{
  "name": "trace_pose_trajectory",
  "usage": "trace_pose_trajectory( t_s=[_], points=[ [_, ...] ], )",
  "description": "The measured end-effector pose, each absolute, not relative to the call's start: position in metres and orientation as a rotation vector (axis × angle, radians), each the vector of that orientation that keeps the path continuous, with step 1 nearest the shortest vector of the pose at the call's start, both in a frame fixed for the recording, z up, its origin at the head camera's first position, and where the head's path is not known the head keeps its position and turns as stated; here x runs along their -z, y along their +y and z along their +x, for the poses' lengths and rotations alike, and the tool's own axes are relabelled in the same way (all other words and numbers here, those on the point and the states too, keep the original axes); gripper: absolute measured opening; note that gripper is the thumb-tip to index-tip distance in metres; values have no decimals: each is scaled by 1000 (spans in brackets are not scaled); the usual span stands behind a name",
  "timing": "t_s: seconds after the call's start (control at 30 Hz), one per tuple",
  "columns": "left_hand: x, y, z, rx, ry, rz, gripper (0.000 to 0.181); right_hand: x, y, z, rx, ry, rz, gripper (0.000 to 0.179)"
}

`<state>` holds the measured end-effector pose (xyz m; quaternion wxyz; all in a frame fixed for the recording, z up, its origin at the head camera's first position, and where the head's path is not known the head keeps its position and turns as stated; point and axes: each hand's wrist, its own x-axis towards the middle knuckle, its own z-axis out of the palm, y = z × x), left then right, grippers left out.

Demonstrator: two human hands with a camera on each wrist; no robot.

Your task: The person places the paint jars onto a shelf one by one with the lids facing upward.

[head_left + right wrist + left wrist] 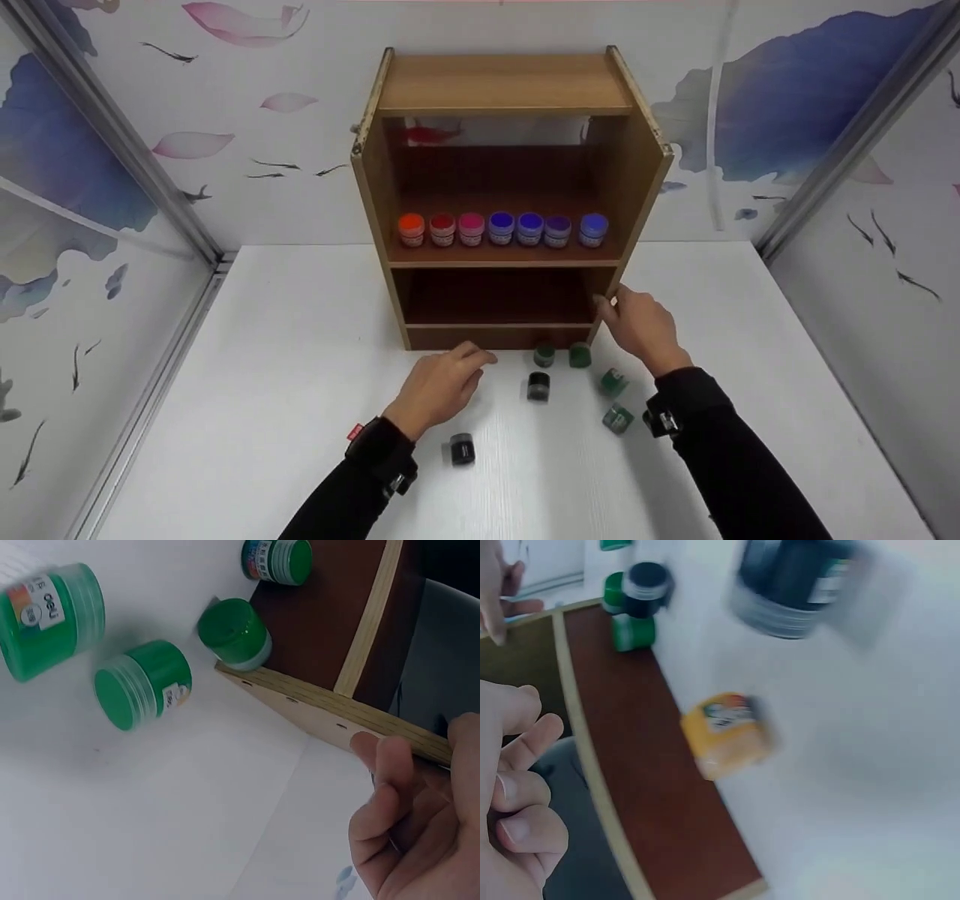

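Observation:
My right hand point(640, 330) grips the right side panel of a wooden cabinet point(510, 82), thumb at the inner front edge and fingers on the outer face. The left hand point(439, 386) is just in front of the cabinet's base, its fingers loosely bent around nothing. Close by it in the left wrist view is a yellow paint jar point(727, 735), hidden in the head view. A black paint jar point(463, 448) lies nearer the front, another black jar point(538, 386) farther right. Green paint jars point(580, 355) point(234, 630) stand or lie near the cabinet's right front corner.
A row of several paint jars, from an orange jar point(411, 229) to a blue jar point(593, 229), lines the cabinet's middle shelf point(504, 264). Two green jars point(617, 418) lie tipped below the right hand. Patterned wall panels point(300, 202) enclose the white table point(300, 322).

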<state>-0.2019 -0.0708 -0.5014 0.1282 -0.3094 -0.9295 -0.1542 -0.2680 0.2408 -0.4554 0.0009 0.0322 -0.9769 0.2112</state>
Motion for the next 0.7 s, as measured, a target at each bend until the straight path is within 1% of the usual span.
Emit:
trace_pose_trajectory(
  t_s=[0.17,0.37,0.5,0.7],
  points=[
    [514,-83,-197,530,-2772,-835,27,448,245,-267,-681,-3076,147,49],
    [524,-94,-194,617,-2838,-726,26,445,253,-265,-714,-3066,247,47],
    [530,-97,-193,634,-2843,-711,28,444,259,-265,-747,-3087,271,43],
    [540,-103,-190,616,-2856,-693,35,438,263,-266,-754,-3102,314,42]
  ],
)
